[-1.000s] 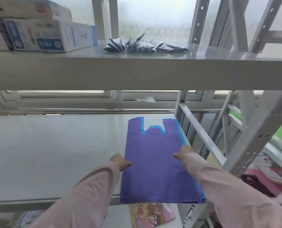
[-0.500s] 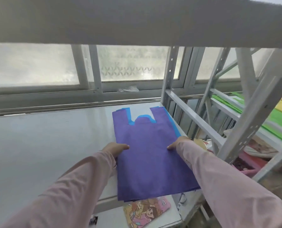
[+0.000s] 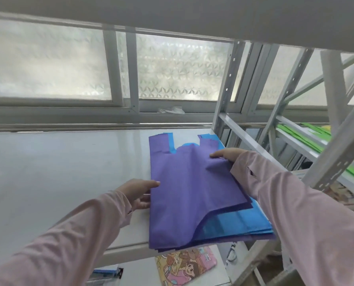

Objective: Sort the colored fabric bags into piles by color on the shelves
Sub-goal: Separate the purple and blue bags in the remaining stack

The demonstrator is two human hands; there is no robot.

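Several purple fabric bags (image 3: 184, 195) lie stacked at the right end of the white shelf (image 3: 58, 172), with blue bags (image 3: 236, 223) showing underneath. My right hand (image 3: 226, 154) grips the purple stack's right edge near the handles and has it lifted, so the blue layer is bared at the lower right. At the stack's left edge, my left hand (image 3: 140, 193) has its thumb on top of the purple bags and its fingers under them.
White metal uprights (image 3: 223, 93) and diagonal braces stand right of the stack. Green bags (image 3: 308, 137) lie on a neighbouring shelf at far right. A cartoon-printed bag (image 3: 185, 265) rests on the lower shelf. The upper shelf's edge (image 3: 192, 15) hangs close overhead.
My right hand moved up towards the handles and lifted the right side of the purple bags, baring the blue ones. My left hand slid its fingers under the left edge. The view came closer.
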